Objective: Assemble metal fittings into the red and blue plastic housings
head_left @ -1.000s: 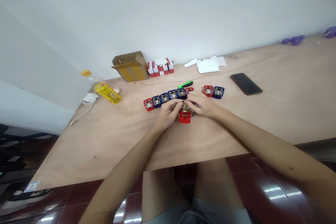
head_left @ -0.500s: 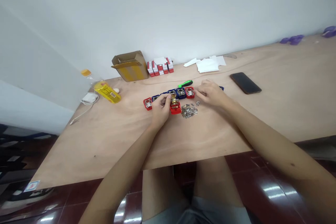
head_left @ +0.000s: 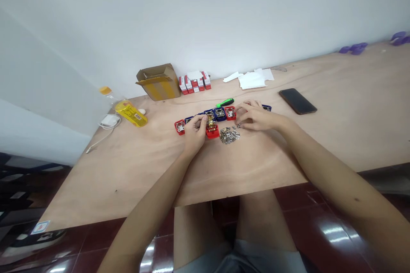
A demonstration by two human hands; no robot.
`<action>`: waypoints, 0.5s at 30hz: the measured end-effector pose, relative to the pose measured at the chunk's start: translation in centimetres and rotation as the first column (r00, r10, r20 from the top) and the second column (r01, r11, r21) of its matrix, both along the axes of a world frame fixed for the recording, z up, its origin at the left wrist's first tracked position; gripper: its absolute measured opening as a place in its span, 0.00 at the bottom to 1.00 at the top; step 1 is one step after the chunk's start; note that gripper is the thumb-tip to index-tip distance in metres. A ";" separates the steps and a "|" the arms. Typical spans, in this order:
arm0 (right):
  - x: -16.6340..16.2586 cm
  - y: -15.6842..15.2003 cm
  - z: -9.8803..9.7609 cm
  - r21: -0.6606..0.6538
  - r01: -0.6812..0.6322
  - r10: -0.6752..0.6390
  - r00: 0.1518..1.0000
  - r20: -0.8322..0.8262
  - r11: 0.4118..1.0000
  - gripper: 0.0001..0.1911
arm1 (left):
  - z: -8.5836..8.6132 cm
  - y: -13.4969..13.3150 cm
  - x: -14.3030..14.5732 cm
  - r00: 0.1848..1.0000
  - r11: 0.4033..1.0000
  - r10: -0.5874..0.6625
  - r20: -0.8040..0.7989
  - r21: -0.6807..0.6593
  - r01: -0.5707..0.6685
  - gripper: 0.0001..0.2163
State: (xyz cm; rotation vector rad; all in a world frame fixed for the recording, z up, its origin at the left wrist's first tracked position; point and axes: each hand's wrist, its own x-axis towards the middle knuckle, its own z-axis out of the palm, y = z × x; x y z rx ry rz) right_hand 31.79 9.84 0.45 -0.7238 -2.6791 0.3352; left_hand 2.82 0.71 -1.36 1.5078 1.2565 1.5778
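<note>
My left hand (head_left: pixel 195 132) grips a red plastic housing (head_left: pixel 212 132) with a gold-coloured metal mechanism standing up from it. Just right of that lies a loose pile of small metal parts (head_left: pixel 228 136). My right hand (head_left: pixel 253 116) is lowered at the pile's upper right, its bent fingertips closed at a small metal part on the table. Behind my hands runs a row of similar pieces with metal fittings inside, among them a blue housing (head_left: pixel 219 114) and a red housing (head_left: pixel 230 113). My left hand partly covers the row, and my right hand overlaps its right end.
A green-and-black screwdriver (head_left: pixel 225 103) lies behind the row. Farther back are a cardboard box (head_left: pixel 163 87), small red-and-white boxes (head_left: pixel 195 84) and white papers (head_left: pixel 253 79). A phone (head_left: pixel 297 101) lies right; a yellow-labelled bottle (head_left: pixel 130 112) and a white cable (head_left: pixel 109 121) are left.
My right hand has come down and slightly toward me, from beside the red housing to the small metal parts. My left hand keeps its hold on the red housing.
</note>
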 end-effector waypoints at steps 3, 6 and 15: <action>-0.1 0.0 0.0 -0.006 -0.006 0.006 1.000 0.004 1.000 0.06 | 0.1 -0.1 0.1 1.000 1.000 -0.012 -0.002 -0.013 0.012 0.19; -0.3 -0.4 0.3 -0.053 0.011 -0.012 1.000 -0.022 0.999 0.05 | 0.1 -0.1 0.2 1.000 0.999 -0.025 0.006 -0.023 0.025 0.19; -3.8 -2.3 0.0 -0.380 0.000 -0.239 0.778 -0.581 0.925 0.11 | 0.3 -0.4 0.5 0.999 0.998 -0.036 -0.019 -0.051 0.035 0.19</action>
